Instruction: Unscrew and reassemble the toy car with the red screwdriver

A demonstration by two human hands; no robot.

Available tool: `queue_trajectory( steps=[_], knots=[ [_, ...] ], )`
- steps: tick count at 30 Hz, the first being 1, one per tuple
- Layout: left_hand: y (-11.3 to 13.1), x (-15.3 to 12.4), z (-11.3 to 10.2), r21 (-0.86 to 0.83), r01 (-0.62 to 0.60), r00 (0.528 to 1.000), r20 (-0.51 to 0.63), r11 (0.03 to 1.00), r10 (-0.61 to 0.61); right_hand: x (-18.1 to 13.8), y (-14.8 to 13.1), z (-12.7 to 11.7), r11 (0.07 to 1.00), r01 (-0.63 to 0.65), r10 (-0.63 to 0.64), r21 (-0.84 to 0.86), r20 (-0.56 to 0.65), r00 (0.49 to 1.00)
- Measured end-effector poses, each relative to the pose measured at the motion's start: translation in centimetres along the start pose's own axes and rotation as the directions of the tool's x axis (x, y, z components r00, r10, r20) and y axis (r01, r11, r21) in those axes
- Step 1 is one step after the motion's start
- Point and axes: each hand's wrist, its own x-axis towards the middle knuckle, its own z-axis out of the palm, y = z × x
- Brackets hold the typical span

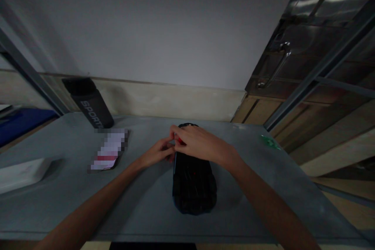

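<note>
Black toy car (pixel 195 187) lies lengthwise near the middle of our grey tabletop (pixel 140 211), its far end under our right hand; from the left edge, we see a blue surface (pixel 27 123) beyond a slanting metal post (pixel 32 78), and, on the tabletop itself, a white case (pixel 23 174) with rounded edges, cut off by the picture's border; behind it, near the wall, we have a black sports bottle (pixel 90 105) with "SPORT" lettered down its side; just in front of the bottle lies our smartphone (pixel 109 150), its screen masked by coarse blocks; next comes our left hand (pixel 159 151), thumb and fingers bent towards each other at the car's left edge, though we cannot tell whether they pinch anything; our right hand (pixel 196 139) reaches across the car from the other side, its thumb and forefinger curled in around a small red piece (pixel 179 140), and we cannot tell whether they are pressed on it or merely beside it; the two hands' fingertips meet or nearly meet there; well to the right, near the tabletop's edge, lies a green packet (pixel 270 141); beyond that edge we see a dark, glossy door with a metal handle (pixel 275 72).
</note>
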Motion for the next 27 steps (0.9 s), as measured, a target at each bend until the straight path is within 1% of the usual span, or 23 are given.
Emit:
queue_trajectory(
  steps=[4,8,14,19,23,27],
  knots=[
    [0.08,-0.11,0.04,-0.008,0.005,1.0,-0.014,1.0,-0.005,0.01,-0.37,-0.05,1.0,-0.021,0.021,-0.004,-0.035,0.999],
    [0.33,-0.13,0.06,0.017,0.019,1.0,-0.024,1.0,-0.019,0.08,-0.4,0.05,0.997,-0.062,0.061,-0.035,-0.03,0.998],
    [0.59,-0.12,0.15,-0.005,0.03,0.999,-0.017,1.0,-0.031,0.05,0.12,0.17,1.0,-0.002,0.002,0.01,-0.014,1.0],
    [0.84,-0.26,0.23,-0.004,0.033,0.999,-0.034,0.999,-0.033,0.15,0.21,0.1,0.996,-0.083,0.083,0.014,-0.026,0.996],
    [0.5,-0.09,0.03,0.006,0.013,1.0,0.006,1.0,-0.013,0.06,0.08,-0.15,0.998,-0.019,0.018,0.064,0.017,1.0],
    [0.11,0.09,-0.09,0.021,0.004,1.0,0.0,1.0,-0.004,0.02,0.06,-0.13,0.997,-0.016,0.017,0.079,-0.006,1.0]
  ],
)
